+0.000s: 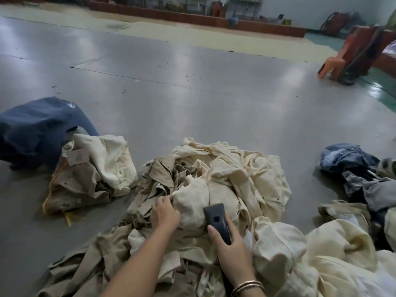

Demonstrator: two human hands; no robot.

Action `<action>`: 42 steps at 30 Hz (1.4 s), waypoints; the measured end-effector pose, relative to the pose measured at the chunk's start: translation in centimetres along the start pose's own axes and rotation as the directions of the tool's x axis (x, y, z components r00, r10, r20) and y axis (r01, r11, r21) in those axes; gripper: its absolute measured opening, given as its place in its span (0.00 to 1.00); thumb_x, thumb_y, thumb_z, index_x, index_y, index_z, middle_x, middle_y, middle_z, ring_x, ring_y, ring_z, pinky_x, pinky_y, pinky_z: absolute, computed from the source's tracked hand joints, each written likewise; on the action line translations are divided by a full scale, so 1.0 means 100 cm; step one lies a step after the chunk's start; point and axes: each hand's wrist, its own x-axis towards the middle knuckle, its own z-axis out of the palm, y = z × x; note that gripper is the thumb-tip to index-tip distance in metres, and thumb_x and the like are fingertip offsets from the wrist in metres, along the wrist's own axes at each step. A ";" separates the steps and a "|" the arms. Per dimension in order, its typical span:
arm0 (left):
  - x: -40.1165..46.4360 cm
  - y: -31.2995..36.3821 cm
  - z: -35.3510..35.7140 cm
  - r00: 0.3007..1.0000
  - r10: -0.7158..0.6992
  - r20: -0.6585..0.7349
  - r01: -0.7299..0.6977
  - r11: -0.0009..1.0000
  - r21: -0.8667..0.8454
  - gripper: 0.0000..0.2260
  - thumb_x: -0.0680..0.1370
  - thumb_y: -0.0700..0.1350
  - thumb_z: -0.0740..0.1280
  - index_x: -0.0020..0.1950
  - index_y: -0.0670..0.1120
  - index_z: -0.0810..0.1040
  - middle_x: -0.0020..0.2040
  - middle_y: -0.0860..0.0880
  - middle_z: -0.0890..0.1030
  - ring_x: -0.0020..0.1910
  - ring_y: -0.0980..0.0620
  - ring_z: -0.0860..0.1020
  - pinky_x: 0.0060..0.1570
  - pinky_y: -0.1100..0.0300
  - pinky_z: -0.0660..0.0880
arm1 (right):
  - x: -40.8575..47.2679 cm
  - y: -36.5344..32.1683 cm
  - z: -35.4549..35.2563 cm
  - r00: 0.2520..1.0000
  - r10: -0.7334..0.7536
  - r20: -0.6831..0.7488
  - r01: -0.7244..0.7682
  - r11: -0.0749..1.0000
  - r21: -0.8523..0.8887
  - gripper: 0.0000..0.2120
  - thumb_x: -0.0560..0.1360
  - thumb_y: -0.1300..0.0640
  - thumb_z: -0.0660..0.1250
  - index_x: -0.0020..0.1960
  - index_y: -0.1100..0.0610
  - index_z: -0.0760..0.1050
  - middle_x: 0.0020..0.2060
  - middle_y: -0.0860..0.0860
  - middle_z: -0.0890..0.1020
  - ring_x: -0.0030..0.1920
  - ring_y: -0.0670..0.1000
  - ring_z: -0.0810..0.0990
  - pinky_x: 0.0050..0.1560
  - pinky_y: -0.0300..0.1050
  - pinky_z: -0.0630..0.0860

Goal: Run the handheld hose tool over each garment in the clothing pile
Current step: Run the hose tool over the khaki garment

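Observation:
A pile of cream and tan garments [225,174] lies on the grey floor in front of me. My right hand [231,247] grips the dark handheld hose tool [216,219], whose flat nozzle points away from me and rests on a cream garment [192,206] at the near side of the pile. My left hand [166,211] pinches the edge of that same cream garment where it meets crumpled tan cloth. The tool's hose is hidden beneath my right wrist.
A smaller heap of cream and tan clothes [94,168] lies to the left, with a dark blue garment [36,129] behind it. Denim and grey clothes [353,168] sit at the right. More cream garments [300,254] lie near right. An orange plastic chair [334,65] stands far right.

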 end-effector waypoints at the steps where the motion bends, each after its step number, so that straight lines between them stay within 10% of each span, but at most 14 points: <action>1: 0.012 -0.001 -0.003 0.999 -0.004 -0.034 0.005 1.000 0.019 0.22 0.77 0.41 0.62 0.71 0.46 0.66 0.71 0.46 0.63 0.70 0.44 0.62 0.65 0.51 0.64 | 0.001 0.000 0.006 1.000 0.002 0.018 -0.002 1.000 0.018 0.35 0.71 0.40 0.70 0.74 0.41 0.62 0.67 0.43 0.73 0.63 0.45 0.72 0.59 0.37 0.68; 9: 0.060 -0.049 0.016 0.942 -0.326 0.077 0.329 0.944 -0.031 0.22 0.77 0.43 0.66 0.70 0.39 0.67 0.68 0.38 0.71 0.66 0.39 0.70 0.59 0.49 0.70 | 0.000 -0.001 0.045 0.990 -0.005 0.142 -0.007 0.996 0.085 0.36 0.59 0.31 0.73 0.64 0.28 0.64 0.53 0.28 0.72 0.52 0.33 0.72 0.55 0.29 0.70; 12: 0.053 -0.045 0.022 0.950 -0.302 0.079 0.287 0.945 0.160 0.11 0.80 0.42 0.62 0.61 0.41 0.75 0.60 0.42 0.77 0.58 0.44 0.75 0.47 0.55 0.70 | 0.002 -0.004 0.051 0.989 -0.005 0.147 -0.008 0.996 0.090 0.39 0.60 0.33 0.73 0.69 0.32 0.63 0.54 0.28 0.71 0.54 0.34 0.71 0.58 0.30 0.69; 16: 0.060 -0.061 0.003 0.990 -0.139 -0.001 0.121 0.858 0.499 0.13 0.80 0.44 0.58 0.63 0.51 0.74 0.63 0.49 0.73 0.63 0.49 0.72 0.57 0.55 0.71 | -0.002 -0.003 0.047 0.992 -0.003 0.129 -0.006 0.997 0.071 0.41 0.59 0.31 0.72 0.70 0.34 0.64 0.57 0.30 0.73 0.58 0.36 0.72 0.61 0.32 0.69; 21: 0.077 -0.078 0.011 0.993 -0.105 0.055 0.065 0.870 0.489 0.12 0.80 0.44 0.57 0.59 0.50 0.76 0.59 0.48 0.79 0.57 0.48 0.76 0.49 0.57 0.74 | 0.002 -0.003 0.040 0.998 -0.021 0.066 0.017 0.998 0.061 0.39 0.60 0.31 0.72 0.68 0.31 0.64 0.58 0.31 0.74 0.58 0.38 0.75 0.62 0.35 0.71; 27: 0.035 -0.038 -0.010 0.990 0.139 0.021 -0.132 0.970 -0.207 0.08 0.78 0.43 0.60 0.42 0.41 0.74 0.41 0.41 0.79 0.42 0.43 0.75 0.40 0.55 0.67 | 0.009 -0.009 0.041 0.997 -0.059 0.041 0.053 0.991 0.127 0.35 0.65 0.39 0.74 0.70 0.38 0.67 0.57 0.34 0.75 0.55 0.36 0.74 0.54 0.29 0.71; 31: -0.024 0.016 -0.034 0.931 0.248 0.268 0.075 0.588 -0.805 0.09 0.75 0.42 0.59 0.41 0.37 0.75 0.34 0.41 0.73 0.33 0.47 0.70 0.33 0.57 0.68 | 0.006 -0.011 0.031 0.998 -0.052 0.035 0.046 0.985 0.165 0.34 0.68 0.42 0.74 0.71 0.42 0.67 0.61 0.44 0.78 0.58 0.48 0.78 0.59 0.44 0.76; 34: -0.044 0.041 -0.070 0.928 0.162 0.336 0.287 0.266 -0.920 0.08 0.73 0.42 0.61 0.41 0.39 0.76 0.33 0.44 0.71 0.29 0.48 0.70 0.28 0.60 0.67 | -0.008 -0.018 0.002 0.984 -0.164 -0.065 0.172 0.973 0.156 0.34 0.63 0.35 0.69 0.68 0.37 0.68 0.55 0.38 0.79 0.53 0.43 0.79 0.53 0.42 0.79; 38: -0.071 0.090 -0.145 0.861 0.456 0.226 0.264 -0.020 -0.964 0.06 0.63 0.46 0.63 0.32 0.44 0.76 0.30 0.45 0.73 0.30 0.47 0.73 0.32 0.61 0.71 | -0.027 -0.025 -0.045 0.942 -0.246 -0.230 0.302 0.919 0.254 0.32 0.63 0.36 0.70 0.64 0.45 0.74 0.53 0.50 0.82 0.52 0.57 0.80 0.55 0.63 0.77; 42: -0.091 0.123 -0.207 0.573 0.816 0.078 0.290 -0.113 -0.950 0.14 0.66 0.47 0.68 0.42 0.38 0.83 0.42 0.40 0.83 0.46 0.44 0.82 0.49 0.57 0.77 | -0.041 -0.025 -0.082 0.903 -0.242 -0.356 0.364 0.871 0.330 0.26 0.64 0.39 0.69 0.59 0.49 0.76 0.33 0.47 0.80 0.32 0.50 0.79 0.28 0.42 0.77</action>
